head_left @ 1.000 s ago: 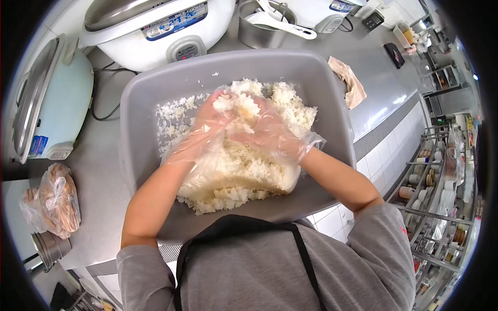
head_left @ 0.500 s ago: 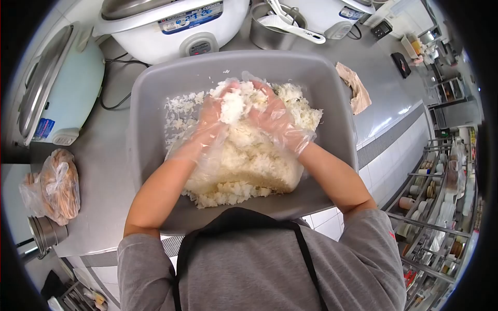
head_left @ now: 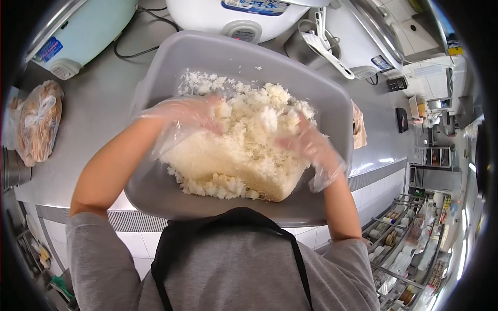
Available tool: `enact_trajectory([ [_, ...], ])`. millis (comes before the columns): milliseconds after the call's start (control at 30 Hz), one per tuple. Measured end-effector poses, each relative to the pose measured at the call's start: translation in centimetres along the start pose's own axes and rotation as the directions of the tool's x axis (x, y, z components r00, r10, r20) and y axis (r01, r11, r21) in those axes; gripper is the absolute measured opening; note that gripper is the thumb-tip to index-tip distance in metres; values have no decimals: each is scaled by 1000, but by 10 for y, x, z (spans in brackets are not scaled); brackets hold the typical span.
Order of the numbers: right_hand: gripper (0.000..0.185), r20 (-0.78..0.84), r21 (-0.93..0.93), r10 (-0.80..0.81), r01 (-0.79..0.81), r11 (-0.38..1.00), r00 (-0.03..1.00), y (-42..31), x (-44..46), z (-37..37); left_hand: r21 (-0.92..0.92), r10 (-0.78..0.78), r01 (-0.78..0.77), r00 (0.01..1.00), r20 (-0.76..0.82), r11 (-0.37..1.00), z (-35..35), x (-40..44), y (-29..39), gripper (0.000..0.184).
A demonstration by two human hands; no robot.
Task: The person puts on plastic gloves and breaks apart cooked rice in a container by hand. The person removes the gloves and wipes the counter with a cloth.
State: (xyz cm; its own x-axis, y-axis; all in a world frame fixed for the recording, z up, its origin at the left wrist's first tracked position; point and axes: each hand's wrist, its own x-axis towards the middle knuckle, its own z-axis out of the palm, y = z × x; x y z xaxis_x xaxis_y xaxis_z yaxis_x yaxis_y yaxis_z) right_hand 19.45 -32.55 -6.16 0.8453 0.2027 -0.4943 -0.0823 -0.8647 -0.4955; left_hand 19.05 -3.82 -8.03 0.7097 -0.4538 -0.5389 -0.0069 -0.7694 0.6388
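A large mound of cooked white rice (head_left: pixel 244 150) sits in a grey plastic tub (head_left: pixel 176 52), with looser clumps on its far side. My left hand (head_left: pixel 194 111), in a clear plastic glove, lies at the mound's left side with its fingers stretched toward the middle. At the right, my gloved right hand (head_left: pixel 308 145) has its fingers apart, close over the loose rice. A blurred clump of rice shows between the two hands. Both hands are slightly smeared by motion.
White rice cookers (head_left: pixel 249 23) and a pale green cooker (head_left: pixel 78 36) stand behind the tub. A metal pot (head_left: pixel 306 49) holds white paddles (head_left: pixel 329 54). A tied plastic bag (head_left: pixel 39 124) lies left on the steel counter (head_left: pixel 98 103); a beige cloth (head_left: pixel 359 124) lies right.
My hands were together at the tub's far side, cupping a clump of rice. They have parted left and right, and the clump is out of them. The head view has turned.
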Motion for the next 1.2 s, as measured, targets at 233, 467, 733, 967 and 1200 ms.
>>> enact_trajectory([
  [233,88,171,475,-341,226,850,924,-51,36,31,-680,201,-136,979,18,721,15,42,-11,94],
  [467,70,3,637,-276,211,742,961,-34,53,49,-395,54,-165,959,-277,904,23,38,11,80],
  [733,44,-164,749,-291,311,585,943,-57,18,20,-450,158,-379,877,-454,809,3,0,55,59],
  [967,62,-72,199,-85,98,975,994,-27,13,-12,-55,215,-248,915,-343,967,-11,-1,48,62],
  [1200,49,253,-445,-138,242,862,957,-3,-27,-59,54,287,-288,958,17,956,-24,49,-33,58],
])
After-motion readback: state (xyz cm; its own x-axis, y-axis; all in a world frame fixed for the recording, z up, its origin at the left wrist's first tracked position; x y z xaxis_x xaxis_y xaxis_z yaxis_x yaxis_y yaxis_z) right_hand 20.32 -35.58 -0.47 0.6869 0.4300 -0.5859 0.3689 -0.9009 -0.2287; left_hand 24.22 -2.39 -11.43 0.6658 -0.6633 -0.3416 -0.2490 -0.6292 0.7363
